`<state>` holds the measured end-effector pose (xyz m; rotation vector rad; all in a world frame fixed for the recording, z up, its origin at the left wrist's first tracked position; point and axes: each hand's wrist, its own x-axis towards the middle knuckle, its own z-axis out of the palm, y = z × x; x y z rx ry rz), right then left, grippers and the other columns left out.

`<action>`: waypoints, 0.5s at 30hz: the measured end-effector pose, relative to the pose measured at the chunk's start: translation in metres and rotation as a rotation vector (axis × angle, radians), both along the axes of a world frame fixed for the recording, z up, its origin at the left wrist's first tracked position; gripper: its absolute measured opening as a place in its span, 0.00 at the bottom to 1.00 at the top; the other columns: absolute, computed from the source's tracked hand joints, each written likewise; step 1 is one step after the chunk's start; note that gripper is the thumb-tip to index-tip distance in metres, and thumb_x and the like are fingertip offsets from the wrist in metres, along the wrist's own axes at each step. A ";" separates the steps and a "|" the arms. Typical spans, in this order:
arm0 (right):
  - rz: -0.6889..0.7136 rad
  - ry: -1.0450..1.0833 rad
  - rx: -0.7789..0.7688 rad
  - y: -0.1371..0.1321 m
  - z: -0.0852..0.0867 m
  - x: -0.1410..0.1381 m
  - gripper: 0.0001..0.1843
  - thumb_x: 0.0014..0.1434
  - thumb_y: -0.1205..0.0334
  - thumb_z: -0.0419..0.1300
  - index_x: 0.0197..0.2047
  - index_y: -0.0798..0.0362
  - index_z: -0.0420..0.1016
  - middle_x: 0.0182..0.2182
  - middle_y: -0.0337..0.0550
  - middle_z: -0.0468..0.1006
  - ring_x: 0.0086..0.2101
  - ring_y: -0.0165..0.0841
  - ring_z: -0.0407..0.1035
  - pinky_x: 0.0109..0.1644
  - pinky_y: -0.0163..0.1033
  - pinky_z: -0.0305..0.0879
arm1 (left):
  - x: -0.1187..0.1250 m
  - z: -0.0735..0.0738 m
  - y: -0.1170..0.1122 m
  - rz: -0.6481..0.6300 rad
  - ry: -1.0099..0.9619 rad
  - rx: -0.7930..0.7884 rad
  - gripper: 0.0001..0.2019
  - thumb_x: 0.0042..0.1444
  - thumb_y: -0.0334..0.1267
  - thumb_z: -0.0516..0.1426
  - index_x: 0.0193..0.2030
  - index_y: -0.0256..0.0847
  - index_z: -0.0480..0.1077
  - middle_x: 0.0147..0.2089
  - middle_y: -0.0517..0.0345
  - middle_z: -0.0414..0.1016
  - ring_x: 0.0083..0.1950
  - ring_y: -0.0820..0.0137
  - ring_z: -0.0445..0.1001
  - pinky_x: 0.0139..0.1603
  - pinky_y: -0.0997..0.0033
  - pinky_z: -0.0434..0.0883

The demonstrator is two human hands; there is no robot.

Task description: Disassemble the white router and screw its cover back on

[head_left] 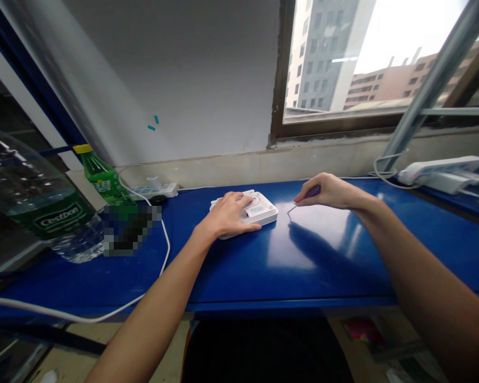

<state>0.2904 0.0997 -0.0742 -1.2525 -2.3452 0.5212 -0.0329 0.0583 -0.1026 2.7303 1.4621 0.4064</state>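
My left hand [232, 214] lies over a white plastic device with vented sides [266, 214], holding it on the blue tabletop. Its fingers reach across the top and the thumb runs along the near edge. A pale label shows on the upper face, partly under my fingers. In my right hand [329, 190] is a screwdriver with a dark purple handle [313, 191], gripped between bent fingers and thumb. Its thin shaft slants down and left, the tip just right of the device and apart from it.
A large water bottle [59, 213] and a green bottle with a yellow cap [104, 178] stand at the left. A white cable [166, 239] crosses the blue table [239, 282]. Power strips lie at back left [165, 190] and right [443, 169]. A pixelated dark object [133, 231] sits beside the bottles.
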 end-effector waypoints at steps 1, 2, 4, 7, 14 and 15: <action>0.001 -0.030 -0.008 -0.001 0.001 0.000 0.13 0.52 0.50 0.71 0.36 0.49 0.87 0.33 0.42 0.86 0.34 0.39 0.79 0.37 0.41 0.73 | 0.000 0.000 0.000 0.001 0.000 -0.002 0.43 0.54 0.69 0.58 0.70 0.45 0.64 0.71 0.46 0.63 0.70 0.50 0.60 0.71 0.50 0.59; -0.003 -0.051 -0.017 -0.002 0.003 0.000 0.13 0.52 0.50 0.71 0.36 0.49 0.88 0.34 0.42 0.86 0.34 0.40 0.79 0.37 0.41 0.73 | -0.001 0.000 0.000 0.002 0.001 -0.011 0.43 0.54 0.69 0.58 0.70 0.45 0.64 0.71 0.47 0.62 0.70 0.50 0.60 0.70 0.50 0.59; -0.017 -0.065 -0.038 -0.004 0.005 0.001 0.12 0.52 0.51 0.71 0.37 0.47 0.88 0.34 0.41 0.86 0.35 0.40 0.80 0.38 0.41 0.73 | -0.004 0.001 0.000 0.001 -0.002 -0.038 0.43 0.54 0.69 0.57 0.71 0.47 0.63 0.72 0.48 0.61 0.70 0.49 0.60 0.70 0.49 0.59; -0.031 -0.066 -0.054 -0.006 0.007 0.003 0.12 0.51 0.50 0.71 0.37 0.46 0.88 0.35 0.40 0.86 0.36 0.42 0.80 0.40 0.42 0.74 | -0.005 0.002 -0.002 -0.004 -0.014 -0.061 0.43 0.54 0.70 0.57 0.71 0.49 0.62 0.72 0.48 0.60 0.70 0.47 0.59 0.70 0.47 0.59; -0.052 -0.072 -0.041 -0.006 0.006 0.007 0.12 0.49 0.51 0.72 0.36 0.46 0.89 0.34 0.41 0.86 0.36 0.43 0.80 0.42 0.44 0.75 | 0.014 -0.003 -0.003 0.167 -0.036 -0.007 0.50 0.46 0.72 0.61 0.71 0.46 0.59 0.62 0.40 0.69 0.61 0.41 0.67 0.63 0.43 0.63; -0.054 -0.078 -0.036 -0.006 0.006 0.006 0.12 0.49 0.51 0.71 0.36 0.46 0.89 0.34 0.41 0.86 0.36 0.43 0.80 0.42 0.44 0.75 | 0.016 -0.003 -0.002 0.180 -0.038 -0.011 0.52 0.44 0.72 0.62 0.72 0.46 0.58 0.61 0.39 0.70 0.60 0.41 0.67 0.62 0.42 0.63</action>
